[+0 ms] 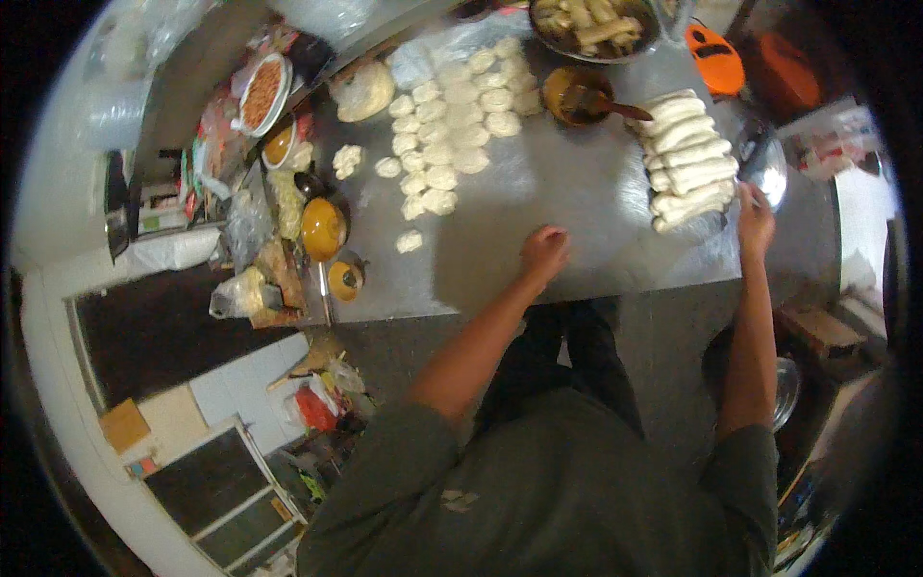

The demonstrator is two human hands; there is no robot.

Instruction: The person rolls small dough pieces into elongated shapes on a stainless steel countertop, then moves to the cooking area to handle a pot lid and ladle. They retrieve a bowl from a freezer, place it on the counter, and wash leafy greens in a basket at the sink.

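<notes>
Over the front part of the metal worktop (591, 252), my left hand (546, 251) is loosely curled, with nothing visible in it. At the right, my right hand (756, 216) is at the end of the nearest of several dough rolls (692, 204), which lie side by side in a stack; whether its fingers grip the dough is not clear. Many flattened dough pieces (440, 177) lie in rows at the back left. A small dough piece (409, 241) lies apart, nearer the front edge. A brown bowl (577, 96) with a handled utensil (626, 110) stands behind, between the two groups of dough.
A large pan (598, 50) of browned pieces stands at the back. Yellow bowls (324, 229), a plate of reddish-brown food (265, 94) and plastic bags line the left side. A round shiny metal lid or dish (766, 173) and an orange object (715, 61) are at the right.
</notes>
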